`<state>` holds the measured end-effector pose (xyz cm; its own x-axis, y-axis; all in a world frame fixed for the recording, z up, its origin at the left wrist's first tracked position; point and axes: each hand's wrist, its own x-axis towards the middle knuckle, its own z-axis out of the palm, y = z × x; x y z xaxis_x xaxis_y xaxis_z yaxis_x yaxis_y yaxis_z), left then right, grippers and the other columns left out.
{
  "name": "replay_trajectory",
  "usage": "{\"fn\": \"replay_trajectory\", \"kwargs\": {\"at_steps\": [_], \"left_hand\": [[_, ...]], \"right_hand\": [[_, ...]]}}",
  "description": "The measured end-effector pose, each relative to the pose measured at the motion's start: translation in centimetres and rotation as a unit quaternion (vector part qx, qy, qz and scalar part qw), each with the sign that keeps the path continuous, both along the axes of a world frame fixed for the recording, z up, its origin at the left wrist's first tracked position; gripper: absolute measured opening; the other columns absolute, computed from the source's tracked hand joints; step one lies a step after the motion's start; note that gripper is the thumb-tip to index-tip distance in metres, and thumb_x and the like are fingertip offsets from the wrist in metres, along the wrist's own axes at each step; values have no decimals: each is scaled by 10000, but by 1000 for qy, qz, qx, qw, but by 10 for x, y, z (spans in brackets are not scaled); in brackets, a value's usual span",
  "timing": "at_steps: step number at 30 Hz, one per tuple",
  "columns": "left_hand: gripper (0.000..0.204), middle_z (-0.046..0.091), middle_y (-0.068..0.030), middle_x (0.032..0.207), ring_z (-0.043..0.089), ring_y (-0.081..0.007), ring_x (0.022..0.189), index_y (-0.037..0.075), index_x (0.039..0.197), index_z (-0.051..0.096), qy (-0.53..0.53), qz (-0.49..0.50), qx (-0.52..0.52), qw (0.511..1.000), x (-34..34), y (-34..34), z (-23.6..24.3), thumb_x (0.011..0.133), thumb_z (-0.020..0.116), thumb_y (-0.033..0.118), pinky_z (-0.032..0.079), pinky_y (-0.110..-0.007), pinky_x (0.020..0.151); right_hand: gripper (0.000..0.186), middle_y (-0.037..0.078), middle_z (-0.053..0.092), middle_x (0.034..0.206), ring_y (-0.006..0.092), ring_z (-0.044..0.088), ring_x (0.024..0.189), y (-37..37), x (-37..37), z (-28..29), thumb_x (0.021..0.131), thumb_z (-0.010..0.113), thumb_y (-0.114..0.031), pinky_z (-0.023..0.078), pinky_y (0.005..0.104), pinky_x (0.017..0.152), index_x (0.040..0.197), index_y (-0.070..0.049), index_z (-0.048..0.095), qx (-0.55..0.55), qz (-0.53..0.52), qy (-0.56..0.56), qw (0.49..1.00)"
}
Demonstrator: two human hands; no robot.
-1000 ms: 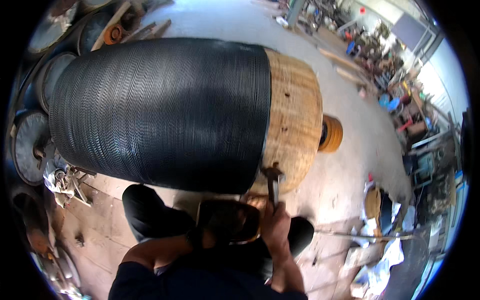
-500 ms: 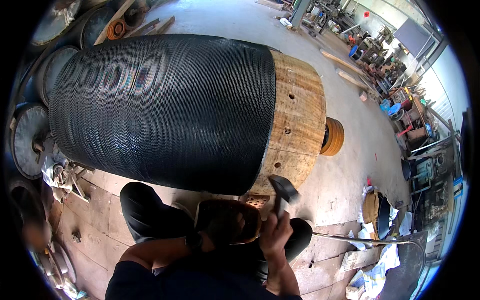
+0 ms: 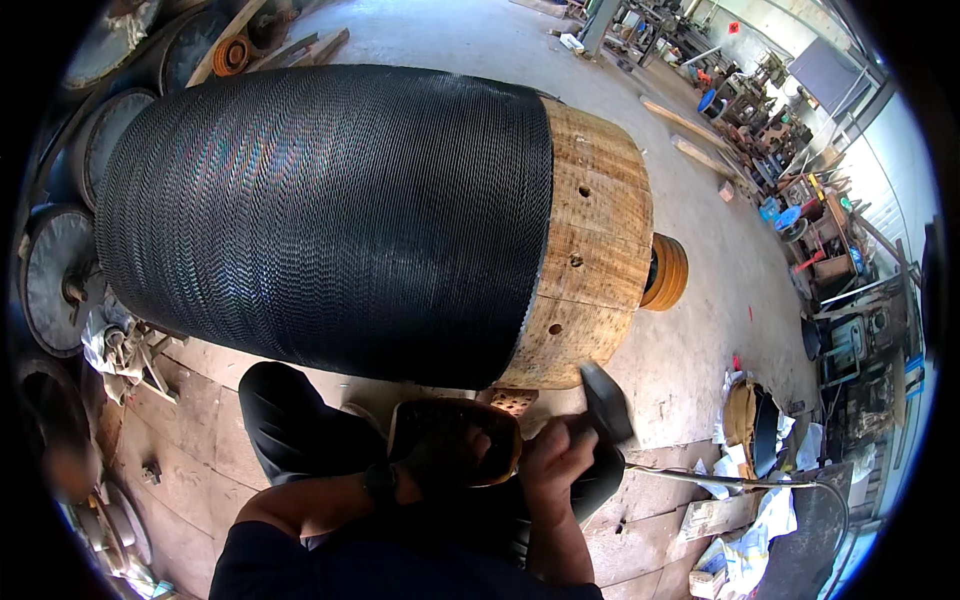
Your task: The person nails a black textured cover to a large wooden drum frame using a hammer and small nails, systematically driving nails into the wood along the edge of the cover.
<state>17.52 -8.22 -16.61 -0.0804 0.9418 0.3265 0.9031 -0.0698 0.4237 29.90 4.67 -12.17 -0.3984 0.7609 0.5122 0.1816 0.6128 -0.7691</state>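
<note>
My right hand [image 3: 556, 457] is closed round a hammer [image 3: 606, 405], its dark head blurred by motion and raised near my right knee, just below the wooden end of the large roller. My left hand [image 3: 450, 455] wears a dark glove and reaches over an open container [image 3: 517, 440] with a brownish rim, between my knees. Its fingertips show curled in the shadow; whatever they hold is hidden. In front lies the big roller [image 3: 330, 220], wrapped in black ridged covering, with a bare wooden band [image 3: 590, 230] that has several round holes.
A perforated brick [image 3: 515, 400] sits under the roller's right end, and an orange-brown grooved hub [image 3: 668, 273] sticks out there. Round drums [image 3: 62, 280] line the left side. To the right lie a cable [image 3: 700, 478], paper scraps and boards [image 3: 720, 517]; tools crowd the wall beyond.
The hammer has swung to the right and slightly down, away from the wooden band, its head turned. My left hand has shifted slightly over the container; the roller stays in place.
</note>
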Motion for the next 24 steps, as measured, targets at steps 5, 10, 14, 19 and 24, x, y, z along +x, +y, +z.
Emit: {"fn": "replay_trajectory", "kwargs": {"at_steps": [5, 10, 14, 19, 24], "left_hand": [[404, 635, -210, 978, 643, -368, 898, -27, 1046, 643, -11, -19, 98, 995, -10, 3, 9, 928, 646, 359, 531, -523, 737], [564, 591, -217, 1081, 624, -367, 948, -28, 1170, 630, 18, 33, 62, 997, -21, 7, 43, 875, 707, 446, 526, -502, 770], [477, 583, -206, 1159, 614, -347, 973, -19, 1213, 635, 79, 60, 170, 980, -48, 26, 48, 843, 639, 283, 511, -493, 796], [363, 578, -188, 1096, 615, -346, 922, -14, 1115, 662, 159, 138, 307, 928, -97, 52, 100, 770, 663, 101, 524, -473, 757], [443, 560, -147, 1059, 607, -300, 893, -9, 1222, 610, 247, 167, 351, 887, -143, 73, 113, 783, 657, 33, 522, -437, 751]], "right_hand": [[164, 229, 627, 682, 461, 641, 638, -7, 3, -6, 975, 625, -138, 498, 474, 520, 979, 5, 545, -31, -2, -193, 981], [183, 251, 607, 655, 461, 631, 613, -9, -5, 6, 1017, 531, -178, 467, 441, 493, 969, -1, 534, 105, -49, -17, 993], [122, 242, 623, 688, 476, 637, 638, 5, -16, -11, 983, 591, -118, 494, 484, 520, 954, -19, 525, -27, -59, -239, 969], [204, 267, 602, 686, 498, 608, 639, -9, -6, -1, 981, 599, -170, 451, 476, 493, 890, -1, 530, -31, -33, -111, 993], [201, 289, 616, 730, 511, 624, 700, -4, -17, -6, 975, 617, -187, 477, 515, 543, 939, -13, 523, -73, -52, -209, 974]]}}
